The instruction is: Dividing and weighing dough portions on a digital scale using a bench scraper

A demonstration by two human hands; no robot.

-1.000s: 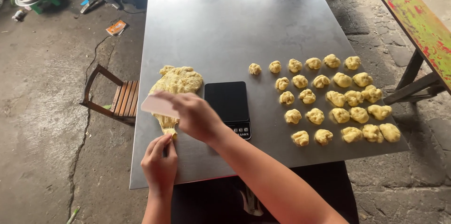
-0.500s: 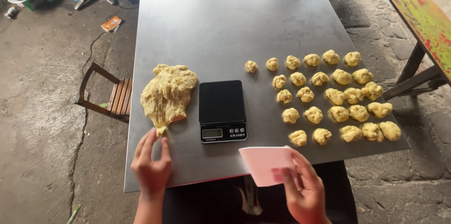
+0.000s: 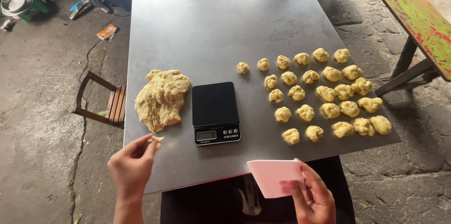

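**Pinching off dough beside the scale**

Pinching a small piece of dough between thumb and fingertips, the left hand hovers over the near left edge of the steel desk, just below the large yellow dough mass. The right hand grips a pale pink plastic scraper by its lower corner, holding it flat at the desk's front edge, fingers curled over the blade. Between the two hands, a black digital kitchen scale sits with its platform bare, touching nothing, the dough mass just to its left. To the scale's right, rough dough portions lie in loose rows across the desk, some touching their neighbours. A wooden chair stands on the concrete floor beside the desk's left side, and a red-and-green painted bench runs along the upper right.
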